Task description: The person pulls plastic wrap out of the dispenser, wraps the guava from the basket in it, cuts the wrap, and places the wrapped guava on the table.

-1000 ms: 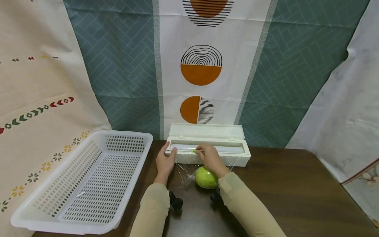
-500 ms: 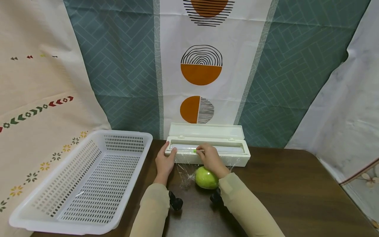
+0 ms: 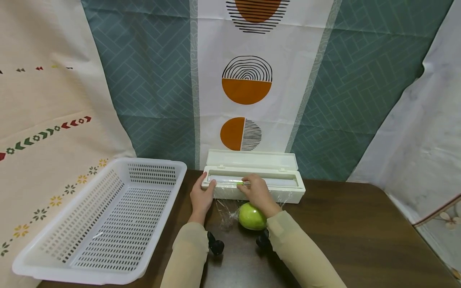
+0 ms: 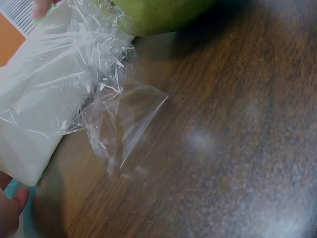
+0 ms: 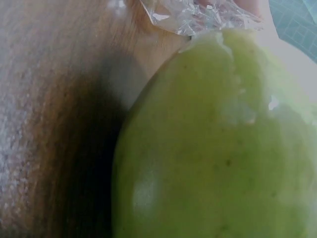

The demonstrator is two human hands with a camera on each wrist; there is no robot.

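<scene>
A white cling film dispenser box (image 3: 288, 195) stands at the table's back edge, its lid (image 3: 252, 160) raised and a roll (image 3: 281, 182) inside. My left hand (image 3: 201, 200) holds the box's left end, thumb in front. Between thumb and fingertips, my right hand (image 3: 258, 195) pinches a small green slide cutter (image 3: 239, 183) along the front rim. Clear cling film (image 4: 104, 99) drapes down the box's front and crumples on the table. Beside my right wrist lies a green fruit (image 3: 251, 217); the film gathers against it and its skin looks glossy, as if covered by film. The right wrist view shows mostly the fruit (image 5: 213, 148).
A large white perforated basket (image 3: 144, 262) fills the table's left side. Dark wooden table (image 3: 342, 224) extends to the right. Patterned cloth (image 3: 155, 88) hangs right behind the box. A black wrist mount (image 3: 216, 246) sticks out below the left cuff.
My right hand and the green slide cutter have shifted slightly right along the box's rim. The left hand keeps its hold, and the fruit stays put.
</scene>
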